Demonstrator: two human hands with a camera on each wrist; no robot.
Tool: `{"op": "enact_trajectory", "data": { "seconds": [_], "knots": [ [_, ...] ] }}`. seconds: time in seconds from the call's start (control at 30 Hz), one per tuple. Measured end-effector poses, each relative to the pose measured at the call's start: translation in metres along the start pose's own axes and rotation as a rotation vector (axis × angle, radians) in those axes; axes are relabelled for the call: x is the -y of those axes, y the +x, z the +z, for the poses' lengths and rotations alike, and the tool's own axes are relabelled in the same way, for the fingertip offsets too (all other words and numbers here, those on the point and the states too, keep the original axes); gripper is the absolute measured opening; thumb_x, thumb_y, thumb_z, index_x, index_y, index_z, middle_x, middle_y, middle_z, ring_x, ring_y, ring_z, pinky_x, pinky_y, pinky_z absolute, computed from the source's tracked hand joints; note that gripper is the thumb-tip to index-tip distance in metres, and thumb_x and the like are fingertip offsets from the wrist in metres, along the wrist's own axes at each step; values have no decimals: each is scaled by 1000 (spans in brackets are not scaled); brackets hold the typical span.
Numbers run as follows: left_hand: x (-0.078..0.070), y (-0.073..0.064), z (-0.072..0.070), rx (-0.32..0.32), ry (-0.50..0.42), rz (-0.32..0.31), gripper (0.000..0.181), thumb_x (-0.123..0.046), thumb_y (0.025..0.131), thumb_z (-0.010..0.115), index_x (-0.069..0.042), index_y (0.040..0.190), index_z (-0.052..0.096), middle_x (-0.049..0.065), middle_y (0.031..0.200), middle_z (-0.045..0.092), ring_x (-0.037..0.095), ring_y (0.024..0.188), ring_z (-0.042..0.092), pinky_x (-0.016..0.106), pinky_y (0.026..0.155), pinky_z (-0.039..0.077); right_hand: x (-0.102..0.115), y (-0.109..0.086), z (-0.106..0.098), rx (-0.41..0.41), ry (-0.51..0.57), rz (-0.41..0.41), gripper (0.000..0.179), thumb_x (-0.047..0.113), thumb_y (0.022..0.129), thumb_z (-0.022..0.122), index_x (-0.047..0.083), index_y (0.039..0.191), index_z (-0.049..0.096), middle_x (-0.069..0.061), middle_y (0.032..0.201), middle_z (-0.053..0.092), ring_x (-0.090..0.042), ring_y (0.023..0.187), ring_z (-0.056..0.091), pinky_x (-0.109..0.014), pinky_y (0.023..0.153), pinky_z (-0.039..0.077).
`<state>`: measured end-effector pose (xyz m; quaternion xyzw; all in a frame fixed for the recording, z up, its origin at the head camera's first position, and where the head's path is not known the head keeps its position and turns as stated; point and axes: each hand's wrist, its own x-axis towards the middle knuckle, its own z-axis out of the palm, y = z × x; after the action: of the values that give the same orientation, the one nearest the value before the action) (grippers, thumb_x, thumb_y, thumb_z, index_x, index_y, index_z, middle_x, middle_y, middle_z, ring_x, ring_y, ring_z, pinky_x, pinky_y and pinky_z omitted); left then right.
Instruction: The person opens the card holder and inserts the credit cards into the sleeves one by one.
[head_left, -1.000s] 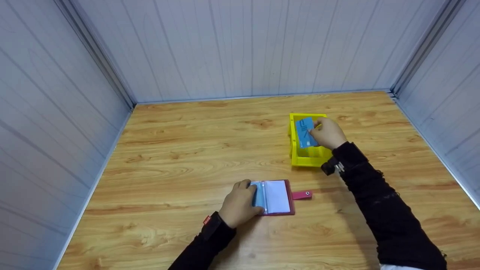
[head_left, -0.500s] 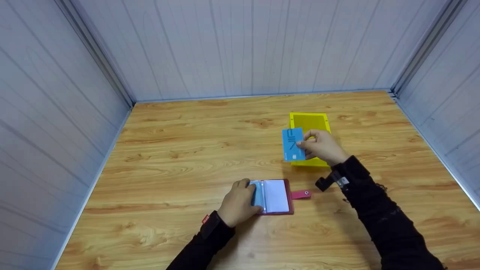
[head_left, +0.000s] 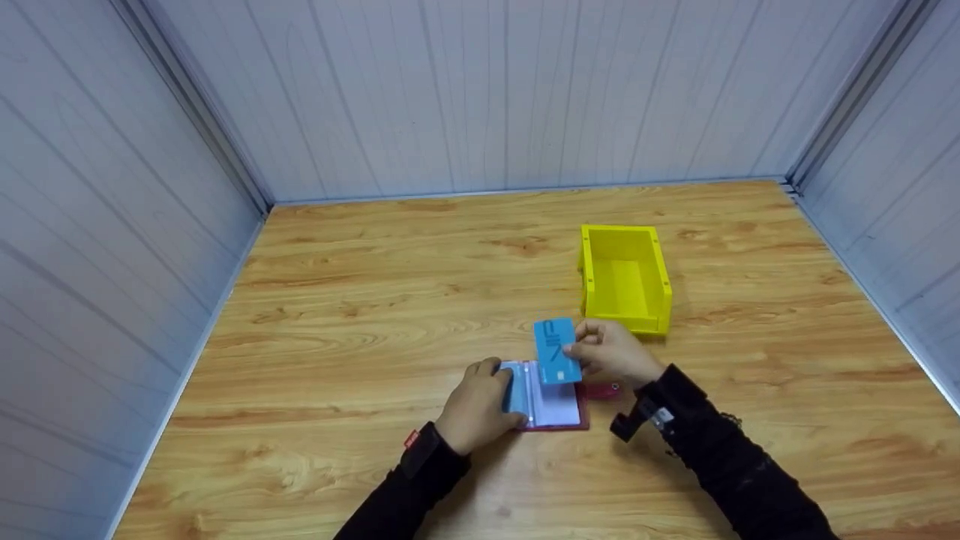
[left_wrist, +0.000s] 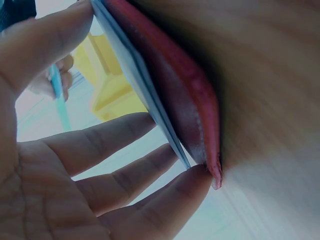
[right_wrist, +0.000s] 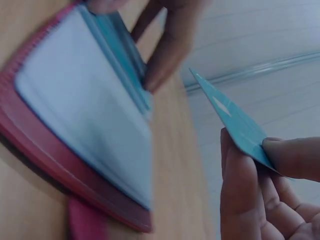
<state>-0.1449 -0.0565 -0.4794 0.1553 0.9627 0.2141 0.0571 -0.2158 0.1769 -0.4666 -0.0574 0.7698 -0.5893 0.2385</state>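
A blue card with dark lettering hangs over the right page of the open red card holder, pinched between thumb and fingers of my right hand. In the right wrist view the card is apart from the holder's pages. My left hand grips the holder's left side, its thumb at the near edge and fingers at the far edge. The left wrist view shows its fingertips on the clear sleeves, lifted off the red cover. A bluish card shows in the left page.
A yellow bin stands on the wooden table behind and right of the holder. The holder's pink snap strap points right, partly under the right hand. Pale panel walls enclose the back and sides.
My right hand has carried the blue card out of the yellow bin, toward me and left, to above the holder's right page. The left hand and the holder have stayed in place.
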Motion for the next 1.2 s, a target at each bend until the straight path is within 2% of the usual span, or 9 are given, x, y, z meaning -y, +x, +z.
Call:
{"op": "enact_trajectory", "data": {
  "seconds": [0.17, 0.33, 0.57, 0.77, 0.93, 1.07, 1.2],
  "knots": [
    [-1, -1, 0, 6, 17, -7, 72, -37, 75, 83, 2, 131, 59, 21, 141, 50, 39, 132, 46, 49, 104, 46, -19, 0, 13, 55, 74, -15, 12, 7, 90, 65, 5, 91, 54, 4, 74, 65, -7, 65, 62, -23, 60, 56],
    [-1, -2, 1, -23, 27, 6, 70, -36, 73, 83, 1, 127, 61, 20, 137, 52, 38, 128, 48, 49, 99, 49, -31, 2, 18, 86, 111, -20, 13, 4, 89, 66, 7, 89, 53, 5, 72, 64, -6, 64, 62, -21, 58, 56],
    [0, -3, 0, 0, 39, 10, 70, -39, 78, 80, 1, 131, 59, 20, 140, 51, 37, 130, 47, 48, 99, 50, -34, 0, 19, 101, 118, -8, 13, 6, 89, 66, 7, 88, 53, 8, 69, 64, -4, 65, 61, -20, 58, 55],
    [-2, -4, -1, -15, 14, 8, 63, -40, 84, 74, 2, 129, 60, 21, 138, 52, 38, 130, 47, 49, 102, 47, -36, 1, 19, 101, 118, 3, 15, 6, 88, 67, 7, 90, 51, 8, 68, 64, -4, 66, 62, -21, 59, 55],
    [-8, 0, -6, -61, -72, 6, 61, -37, 89, 70, 5, 132, 57, 23, 136, 56, 38, 130, 49, 49, 106, 43, -35, 1, 19, 108, 131, 9, 17, 6, 88, 67, 7, 90, 51, 8, 68, 64, -4, 67, 63, -21, 61, 56],
    [-17, 3, -13, -93, -221, 35, 59, -31, 92, 67, 4, 137, 52, 21, 132, 60, 33, 125, 56, 45, 104, 46, -35, 0, 18, 112, 135, 2, 16, 7, 89, 67, 7, 90, 51, 8, 69, 66, -4, 68, 64, -22, 63, 57],
    [-23, 7, -15, -80, -351, 32, 61, -27, 94, 66, 3, 143, 45, 21, 137, 56, 31, 126, 56, 44, 104, 47, -36, 0, 16, 105, 142, 4, 16, 8, 90, 67, 8, 90, 52, 7, 70, 68, -5, 68, 64, -22, 64, 57]
  ]
}}
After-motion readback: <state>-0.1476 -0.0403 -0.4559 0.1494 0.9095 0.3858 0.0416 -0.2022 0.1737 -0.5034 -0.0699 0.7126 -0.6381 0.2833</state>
